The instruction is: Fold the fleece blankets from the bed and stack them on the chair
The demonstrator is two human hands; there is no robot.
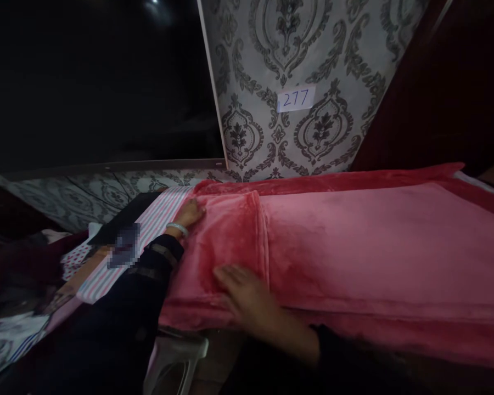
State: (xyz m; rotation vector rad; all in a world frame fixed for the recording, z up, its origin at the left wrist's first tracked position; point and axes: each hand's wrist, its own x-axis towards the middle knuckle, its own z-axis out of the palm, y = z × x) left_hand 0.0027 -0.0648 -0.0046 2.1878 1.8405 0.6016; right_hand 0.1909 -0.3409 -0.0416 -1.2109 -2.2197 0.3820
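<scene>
A red and pink plush blanket (354, 247) lies spread along a table, its left end folded over into a flap (230, 241). My left hand (191, 213), with a pale bracelet on the wrist, rests on the blanket's far left edge, fingers lying on the cloth. Nearer to me, my right hand (247, 293) lies with its fingers stretched over the front part of the folded flap, slightly blurred. Neither hand is seen holding anything.
Left of the blanket are a striped cloth (162, 211), a dark flat item (125, 216) and piled clothes (16, 334). A plastic stool (177, 356) stands below the front edge. Behind are a large dark screen (99, 82) and patterned wall with a paper label (296, 99).
</scene>
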